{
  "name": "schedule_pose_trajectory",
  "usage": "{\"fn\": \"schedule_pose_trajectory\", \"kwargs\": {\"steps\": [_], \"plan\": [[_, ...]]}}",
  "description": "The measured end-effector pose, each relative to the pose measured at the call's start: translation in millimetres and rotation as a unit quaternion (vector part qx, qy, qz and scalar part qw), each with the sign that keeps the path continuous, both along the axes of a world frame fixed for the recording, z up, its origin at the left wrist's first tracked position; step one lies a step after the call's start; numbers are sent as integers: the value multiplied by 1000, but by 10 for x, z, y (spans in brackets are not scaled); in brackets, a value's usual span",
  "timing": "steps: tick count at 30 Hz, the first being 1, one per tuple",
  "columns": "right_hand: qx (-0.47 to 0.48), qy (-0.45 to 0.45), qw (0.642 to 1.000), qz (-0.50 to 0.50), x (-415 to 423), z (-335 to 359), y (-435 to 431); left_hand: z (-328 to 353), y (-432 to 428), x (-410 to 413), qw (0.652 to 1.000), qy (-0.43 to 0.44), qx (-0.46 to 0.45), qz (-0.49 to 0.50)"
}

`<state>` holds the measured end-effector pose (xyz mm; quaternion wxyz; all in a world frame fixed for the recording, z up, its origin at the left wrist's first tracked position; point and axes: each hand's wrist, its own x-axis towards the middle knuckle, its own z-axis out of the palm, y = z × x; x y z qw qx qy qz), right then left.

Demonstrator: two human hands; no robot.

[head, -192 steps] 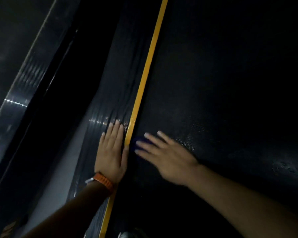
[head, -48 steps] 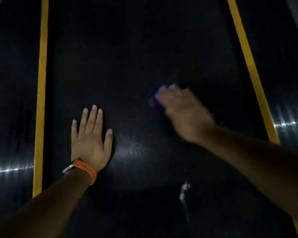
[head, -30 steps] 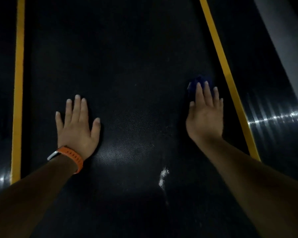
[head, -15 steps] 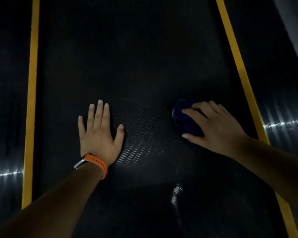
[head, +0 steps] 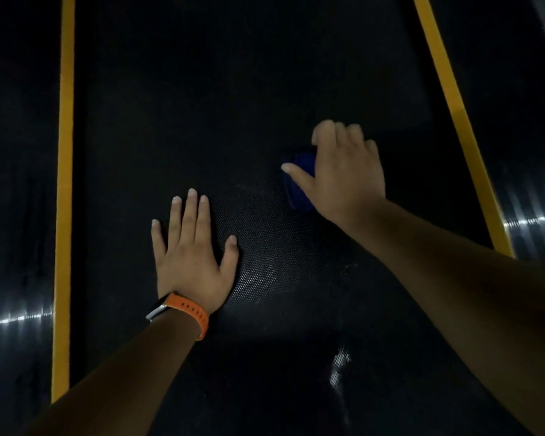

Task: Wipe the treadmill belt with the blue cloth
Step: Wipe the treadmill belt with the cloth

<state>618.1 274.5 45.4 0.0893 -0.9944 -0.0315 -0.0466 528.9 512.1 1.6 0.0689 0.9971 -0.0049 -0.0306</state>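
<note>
The black textured treadmill belt [head: 233, 121] fills the middle of the head view, in dim light. My right hand [head: 346, 174] presses the blue cloth [head: 299, 184] onto the belt right of centre; only the cloth's left part shows beside my thumb, the rest is under my palm. My left hand [head: 191, 256] lies flat on the belt with fingers spread, holding nothing, an orange watch strap at its wrist. The two hands are apart by about a hand's width.
A yellow stripe [head: 64, 184] runs along the belt's left edge and another yellow stripe [head: 453, 99] along the right. Outside them lie dark ribbed side rails [head: 16, 215] with bright reflections. The belt continues far ahead into darkness.
My right hand has slid the cloth away from me and slightly right since half a second ago, after sweeping from the right stripe toward the centre. My left hand stays planted.
</note>
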Motion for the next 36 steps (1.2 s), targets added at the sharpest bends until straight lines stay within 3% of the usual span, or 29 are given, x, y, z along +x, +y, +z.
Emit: {"fn": "schedule_pose_trajectory", "kwargs": {"steps": [3, 7, 12, 14, 17, 19, 21, 22, 23, 26, 28, 30, 33, 34, 36], "plan": [[12, -63, 998, 5, -142, -65, -105, -8, -4, 0, 1000, -4, 0, 1], [48, -16, 999, 8, -539, -191, 43, -12, -2, -5, 1000, -4, -1, -2], [76, -24, 997, 25, -468, -218, 204, -28, 8, 0, 1000, -2, 1, -5], [84, -14, 989, 121, -363, -238, 307, -31, 12, -2, 1000, -4, 6, -2], [-4, 51, 945, 323, 8, -209, 152, -29, 5, -4, 1000, -6, 7, -1], [-25, 65, 968, 242, 400, -177, -147, -32, 3, 2, 1000, -4, 3, -2], [-15, 27, 999, 34, 637, -176, -382, -33, -5, 3, 1000, 0, 2, -3], [-8, 14, 999, -43, 586, -197, -303, -31, 2, 3, 1000, 1, 6, -2], [1, -4, 998, -55, 441, -222, -136, -29, 4, 3, 1000, 3, 8, -4], [84, 32, 980, 175, -232, -197, 328, -8, -1, 3, 1000, 6, 10, -6], [81, 67, 959, 264, -177, -147, 116, -10, -1, 4, 1000, 10, 14, -5], [58, 20, 982, 177, 85, -197, -126, -26, 6, 1, 1000, 9, 17, -8], [121, -27, 991, -40, 63, -212, 109, -25, 7, 3, 1000, 10, 17, -9], [117, -27, 992, -23, -93, -226, 364, -22, 6, 2, 1000, 11, 18, -9], [115, 11, 982, 152, -428, -242, 727, -18, 6, -4, 1000, 11, 17, -10]]}}
